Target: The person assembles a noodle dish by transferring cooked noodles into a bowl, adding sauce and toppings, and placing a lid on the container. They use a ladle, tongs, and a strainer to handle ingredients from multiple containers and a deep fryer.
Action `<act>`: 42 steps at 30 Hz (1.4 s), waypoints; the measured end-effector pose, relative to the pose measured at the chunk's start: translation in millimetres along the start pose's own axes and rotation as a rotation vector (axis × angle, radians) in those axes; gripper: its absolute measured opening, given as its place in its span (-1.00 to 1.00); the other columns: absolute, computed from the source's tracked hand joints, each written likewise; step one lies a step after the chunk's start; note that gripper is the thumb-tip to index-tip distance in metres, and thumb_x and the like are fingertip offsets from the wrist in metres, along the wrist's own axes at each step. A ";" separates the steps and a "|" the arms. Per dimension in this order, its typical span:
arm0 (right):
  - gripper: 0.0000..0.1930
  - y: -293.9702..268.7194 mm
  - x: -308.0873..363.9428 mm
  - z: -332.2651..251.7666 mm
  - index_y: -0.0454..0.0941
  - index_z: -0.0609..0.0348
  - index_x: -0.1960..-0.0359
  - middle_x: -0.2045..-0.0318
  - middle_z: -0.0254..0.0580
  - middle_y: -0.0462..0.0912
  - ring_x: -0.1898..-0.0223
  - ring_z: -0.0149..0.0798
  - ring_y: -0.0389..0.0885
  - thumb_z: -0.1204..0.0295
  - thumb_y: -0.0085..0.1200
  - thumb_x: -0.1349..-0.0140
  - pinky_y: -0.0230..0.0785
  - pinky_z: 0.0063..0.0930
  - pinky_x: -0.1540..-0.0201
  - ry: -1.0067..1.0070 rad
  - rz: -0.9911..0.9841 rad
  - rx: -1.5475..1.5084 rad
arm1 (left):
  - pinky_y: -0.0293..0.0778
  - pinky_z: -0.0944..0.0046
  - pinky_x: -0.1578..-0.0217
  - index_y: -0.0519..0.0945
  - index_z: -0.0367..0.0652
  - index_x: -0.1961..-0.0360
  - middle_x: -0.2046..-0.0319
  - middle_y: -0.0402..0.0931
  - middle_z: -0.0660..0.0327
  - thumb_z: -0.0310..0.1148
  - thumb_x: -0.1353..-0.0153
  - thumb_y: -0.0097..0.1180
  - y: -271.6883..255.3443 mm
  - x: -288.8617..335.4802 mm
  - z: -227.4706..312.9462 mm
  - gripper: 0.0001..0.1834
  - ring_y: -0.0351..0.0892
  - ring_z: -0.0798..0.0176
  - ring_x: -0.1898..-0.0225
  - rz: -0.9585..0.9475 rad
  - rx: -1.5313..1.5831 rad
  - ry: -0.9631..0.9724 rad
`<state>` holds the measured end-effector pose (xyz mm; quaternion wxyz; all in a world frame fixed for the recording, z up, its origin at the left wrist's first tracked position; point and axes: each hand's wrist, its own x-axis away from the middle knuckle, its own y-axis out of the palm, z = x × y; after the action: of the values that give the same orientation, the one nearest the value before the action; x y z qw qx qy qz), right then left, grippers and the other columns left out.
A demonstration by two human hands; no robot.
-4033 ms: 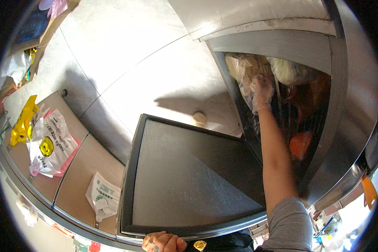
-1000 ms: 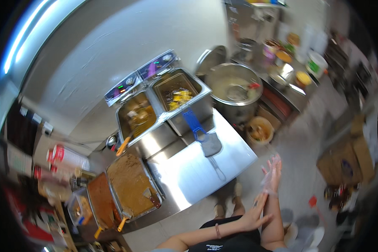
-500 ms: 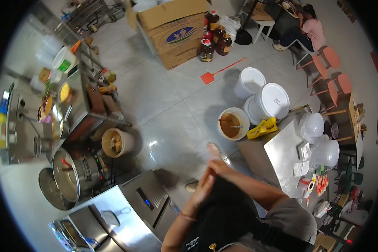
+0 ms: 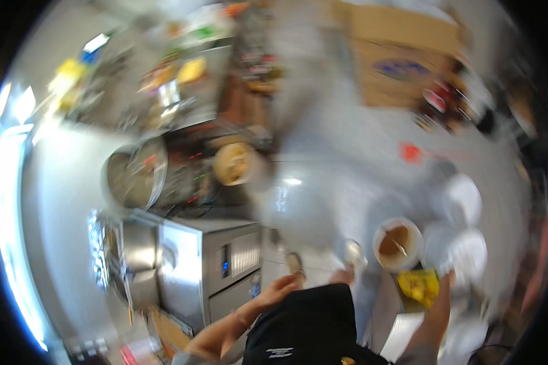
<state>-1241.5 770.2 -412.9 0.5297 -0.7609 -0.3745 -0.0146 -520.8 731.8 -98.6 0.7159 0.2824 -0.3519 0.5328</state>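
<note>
My left hand (image 4: 281,288) hangs in front of my black apron (image 4: 310,316), fingers stretched loosely and nothing seen in them. My right hand (image 4: 447,275) reaches out to the right, beside a yellow item (image 4: 419,287) and the white lidded buckets (image 4: 467,252). Its fingers are smeared by motion, so I cannot tell whether it touches either. Just beyond the yellow item stands an uncovered white bucket (image 4: 379,250) of brown liquid (image 4: 394,239), with a utensil handle sticking up in it.
A steel cabinet (image 4: 186,267) with a small blue display stands at left. Behind it are a large steel pot (image 4: 115,182) and a tub of pale food (image 4: 256,167). A cardboard box (image 4: 402,79), dark bottles (image 4: 441,97) and a red fly swatter (image 4: 410,152) are farther off.
My hands, together half a second ago, are now apart; the right one has gone out to the right. The view has swung left, so the surroundings shift rightward and blur.
</note>
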 end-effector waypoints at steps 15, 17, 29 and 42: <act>-0.45 313.4 369.5 -602.8 0.49 0.24 -0.05 0.09 0.13 0.61 0.14 0.06 0.61 -0.03 -0.24 -0.43 0.47 -0.08 0.11 -0.990 -0.817 0.246 | 0.54 0.17 0.16 0.64 -0.20 0.15 0.28 0.64 0.06 -0.52 -0.22 0.15 -570.1 315.4 -21.2 -0.83 0.66 0.04 0.21 2.072 -0.490 0.460; -0.44 334.7 407.6 -639.9 0.50 0.23 -0.06 0.08 0.14 0.60 0.11 0.08 0.60 -0.04 -0.22 -0.42 0.46 -0.08 0.08 -0.995 -0.830 0.326 | 0.51 0.07 0.08 0.64 -0.19 0.13 0.21 0.62 0.02 -0.48 -0.21 0.17 -651.2 335.6 -26.4 -0.80 0.62 -0.09 0.13 2.150 -0.458 0.224; -0.40 338.0 486.0 -712.2 0.52 0.23 -0.07 -0.01 0.20 0.59 -0.03 0.17 0.54 -0.10 -0.12 -0.37 0.36 -0.07 -0.09 -0.814 -0.677 0.788 | 0.47 0.05 -0.06 0.59 -0.11 -0.06 0.00 0.58 0.08 -0.51 -0.10 0.22 -928.1 357.5 -68.1 -0.57 0.52 -0.05 -0.07 2.027 -0.668 -0.225; -0.81 468.0 795.4 -1060.9 0.57 0.25 0.11 0.18 -0.04 0.62 0.15 -0.04 0.61 0.53 0.12 -0.25 0.44 -0.28 0.06 -1.871 -0.924 0.086 | 0.57 0.05 0.18 0.55 -0.22 0.23 0.25 0.59 0.05 -0.51 -0.08 0.14 -945.4 344.3 -43.8 -0.81 0.58 -0.06 0.13 1.974 -1.209 -0.205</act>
<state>1.8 270.4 13.3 -0.0025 -0.2313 -0.8901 0.3928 460.8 702.4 124.6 -0.0244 -0.4608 -0.6722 0.5790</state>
